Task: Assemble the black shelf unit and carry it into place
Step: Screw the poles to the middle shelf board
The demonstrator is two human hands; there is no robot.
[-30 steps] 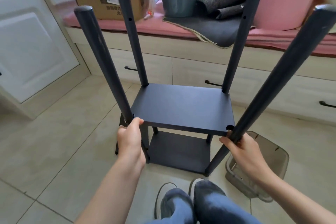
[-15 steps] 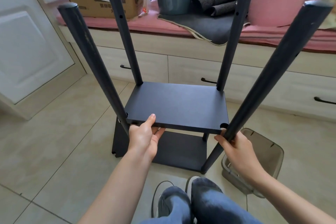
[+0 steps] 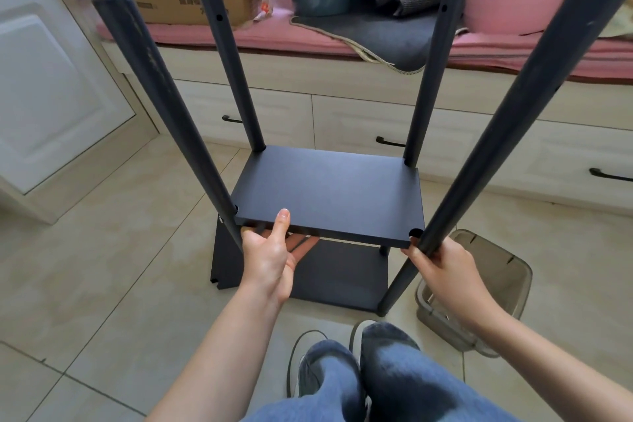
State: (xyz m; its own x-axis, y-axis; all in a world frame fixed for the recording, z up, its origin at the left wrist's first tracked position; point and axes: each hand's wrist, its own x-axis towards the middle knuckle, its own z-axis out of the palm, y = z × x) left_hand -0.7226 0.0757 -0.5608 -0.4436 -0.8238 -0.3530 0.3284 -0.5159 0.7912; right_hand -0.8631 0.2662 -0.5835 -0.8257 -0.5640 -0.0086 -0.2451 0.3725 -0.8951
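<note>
The shelf board (image 3: 327, 193) lies just beyond both hands, left hand (image 3: 270, 255) under its near edge; right hand (image 3: 442, 260) round the near-right pole (image 3: 513, 120); a bin (image 3: 493, 288) stands right of that hand; the bench (image 3: 342, 41) lies beyond.

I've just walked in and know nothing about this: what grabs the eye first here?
Four tall black poles fan up from a black shelf board at centre. The left hand pinches the board's near edge; the right hand grips the near right pole. Behind runs a pink-cushioned bench.

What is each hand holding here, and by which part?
The left hand pinches the upper shelf board at its front edge near the left corner, thumb on top, fingers beneath. The right hand grips the front right pole just below that board.
</note>
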